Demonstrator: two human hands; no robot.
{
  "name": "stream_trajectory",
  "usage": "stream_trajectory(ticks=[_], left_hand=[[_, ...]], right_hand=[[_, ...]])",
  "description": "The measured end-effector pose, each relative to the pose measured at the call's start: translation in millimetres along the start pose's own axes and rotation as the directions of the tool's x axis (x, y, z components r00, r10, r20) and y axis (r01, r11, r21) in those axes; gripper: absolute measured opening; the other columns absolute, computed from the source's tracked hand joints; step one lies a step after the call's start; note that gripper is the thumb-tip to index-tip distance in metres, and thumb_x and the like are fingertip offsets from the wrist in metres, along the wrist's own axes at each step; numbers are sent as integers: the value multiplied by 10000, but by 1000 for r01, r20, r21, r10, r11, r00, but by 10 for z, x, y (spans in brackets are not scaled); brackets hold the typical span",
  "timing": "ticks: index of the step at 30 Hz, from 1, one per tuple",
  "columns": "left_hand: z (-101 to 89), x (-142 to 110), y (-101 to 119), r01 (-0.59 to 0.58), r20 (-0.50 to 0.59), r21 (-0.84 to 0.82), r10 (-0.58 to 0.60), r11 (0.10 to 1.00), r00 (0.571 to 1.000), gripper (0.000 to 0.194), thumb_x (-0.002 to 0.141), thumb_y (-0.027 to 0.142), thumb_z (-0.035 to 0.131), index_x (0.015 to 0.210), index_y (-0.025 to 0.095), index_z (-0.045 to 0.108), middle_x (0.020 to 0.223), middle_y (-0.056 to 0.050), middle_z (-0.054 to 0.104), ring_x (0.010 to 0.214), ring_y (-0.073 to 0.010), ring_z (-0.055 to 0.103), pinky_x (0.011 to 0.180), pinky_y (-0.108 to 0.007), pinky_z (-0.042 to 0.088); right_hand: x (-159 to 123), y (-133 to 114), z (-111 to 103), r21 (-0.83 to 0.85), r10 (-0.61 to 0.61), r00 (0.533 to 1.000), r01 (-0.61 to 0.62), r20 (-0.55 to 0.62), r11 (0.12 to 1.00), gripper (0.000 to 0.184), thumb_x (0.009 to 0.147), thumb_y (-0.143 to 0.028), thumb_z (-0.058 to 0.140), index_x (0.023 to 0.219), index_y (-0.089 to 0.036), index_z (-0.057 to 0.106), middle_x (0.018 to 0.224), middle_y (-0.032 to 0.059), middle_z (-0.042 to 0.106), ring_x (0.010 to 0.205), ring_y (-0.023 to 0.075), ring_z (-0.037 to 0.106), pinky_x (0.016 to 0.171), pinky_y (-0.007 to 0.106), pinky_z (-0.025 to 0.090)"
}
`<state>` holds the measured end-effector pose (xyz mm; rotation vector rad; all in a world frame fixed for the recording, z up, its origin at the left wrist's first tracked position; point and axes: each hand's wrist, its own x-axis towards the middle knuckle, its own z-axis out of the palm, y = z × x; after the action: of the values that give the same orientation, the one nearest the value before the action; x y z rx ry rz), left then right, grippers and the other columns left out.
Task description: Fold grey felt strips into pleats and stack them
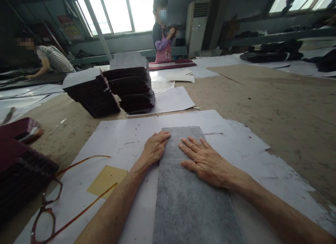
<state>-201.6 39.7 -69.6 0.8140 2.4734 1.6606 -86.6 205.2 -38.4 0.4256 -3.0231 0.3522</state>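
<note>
In the head view, a long strip of grey, fibrous material [191, 209] lies directly under and between the two hands, running from the near edge of the view to just beyond the fingertips. The right hand [202, 162] rests palm down on its upper part, fingers spread wide and thumb held out to the side. The left hand [156, 146] lies along the strip's left edge, its fingers close together and slightly bent, the tips on the far left corner — whether it pinches the edge I cannot tell. The strip looks thin and matte, with a mottled, cloudy grain and faint cross creases near the hands; its long sides are straight. Beneath it is a broad sheet of white paper [126, 137], marked with small specks and ragged along its right side, spread over a brownish, stained tabletop [262, 111]. On the left, amber-framed glasses [54, 219] lie with their arms open, one crossing a flat yellow square [109, 179]. Beyond the paper stand two dark, many-layered stacks, a leaning one [91, 95] and a more upright one [131, 85] — both topped with a pale sheet.
</note>
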Motion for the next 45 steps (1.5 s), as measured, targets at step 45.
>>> stream_trajectory(ticks=[45], left_hand=[[102, -7, -71, -243, 112, 491, 216, 837, 970, 249, 850, 134, 428, 938, 211, 648, 1089, -37, 629, 1046, -176, 548, 973, -325, 393]], right_hand=[[-421, -160, -222, 353, 444, 868, -353, -222, 867, 336, 815, -298, 527, 1122, -176, 581, 1122, 90, 606, 1024, 187, 563, 892, 311, 436]])
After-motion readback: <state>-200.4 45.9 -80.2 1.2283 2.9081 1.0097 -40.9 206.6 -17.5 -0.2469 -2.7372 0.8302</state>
